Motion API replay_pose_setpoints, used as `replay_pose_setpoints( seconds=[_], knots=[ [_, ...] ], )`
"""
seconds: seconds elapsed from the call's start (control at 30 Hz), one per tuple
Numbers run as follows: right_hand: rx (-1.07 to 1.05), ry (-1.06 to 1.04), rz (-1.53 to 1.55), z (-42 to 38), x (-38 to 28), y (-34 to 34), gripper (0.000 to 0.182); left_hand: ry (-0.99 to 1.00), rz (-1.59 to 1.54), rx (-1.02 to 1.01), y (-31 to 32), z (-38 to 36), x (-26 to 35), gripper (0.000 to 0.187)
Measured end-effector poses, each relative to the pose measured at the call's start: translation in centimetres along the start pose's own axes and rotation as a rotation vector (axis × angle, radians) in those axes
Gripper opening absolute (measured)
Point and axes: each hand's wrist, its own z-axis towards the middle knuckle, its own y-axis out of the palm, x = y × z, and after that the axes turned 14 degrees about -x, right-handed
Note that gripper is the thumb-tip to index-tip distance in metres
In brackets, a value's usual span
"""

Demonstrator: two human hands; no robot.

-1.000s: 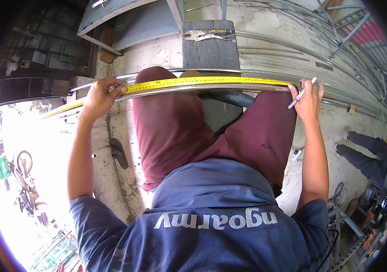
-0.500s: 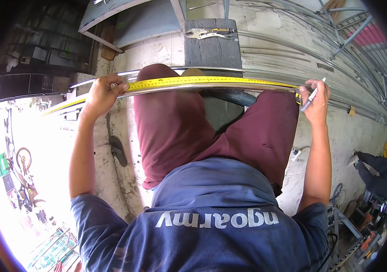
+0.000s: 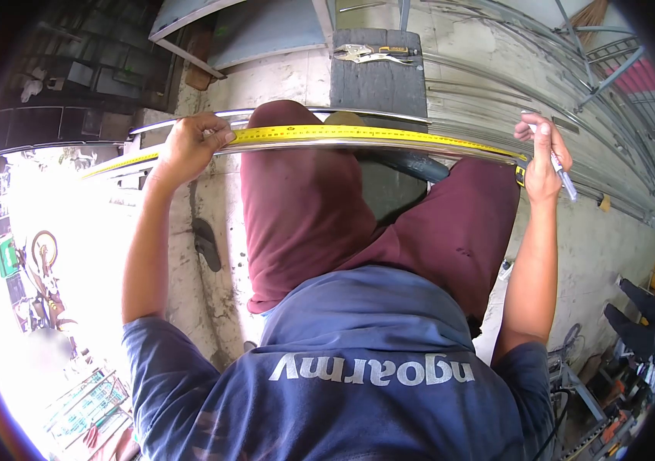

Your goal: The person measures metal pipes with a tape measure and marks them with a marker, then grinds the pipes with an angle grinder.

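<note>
A yellow tape measure blade (image 3: pixel 389 134) is stretched along a shiny metal bar (image 3: pixel 304 144) that lies across my thighs. My left hand (image 3: pixel 193 146) pinches the blade and bar near my left knee, and the blade runs on past it to the left. At the right end, the small black-and-yellow tape case (image 3: pixel 520 176) sits beside my right hand (image 3: pixel 545 157). Between the fingers of that hand is a slim pale marker pen (image 3: pixel 564 178), slanting down to the right. Whether the right hand also touches the case cannot be made out.
Locking pliers (image 3: pixel 370 54) and a yellow-black tool lie on a dark bench (image 3: pixel 377 84) ahead. Long metal bars (image 3: pixel 489 77) cover the floor at the front right. A metal frame (image 3: pixel 239 38) stands front left, and a sandal (image 3: pixel 206 244) lies left of my leg.
The pen has swung round in my right hand; its lower end now points down to the right. My right hand has turned and lifted slightly off the bar. My left hand keeps its pinch.
</note>
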Motion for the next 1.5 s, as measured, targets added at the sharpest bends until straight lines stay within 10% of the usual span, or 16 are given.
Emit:
replay_pose_setpoints(
  seconds=[0.57, 1.5],
  knots=[
    [-0.319, 0.079, 0.329, 0.7, -0.9, 9.7, 0.016, 0.026, 0.005, 0.018, 0.4, 0.2, -0.8, 0.022],
    [-0.193, -0.171, 0.098, -1.7, 1.5, 15.6, 0.026, -0.033, 0.035, -0.035, -0.3, 0.5, -0.1, 0.023]
  ],
)
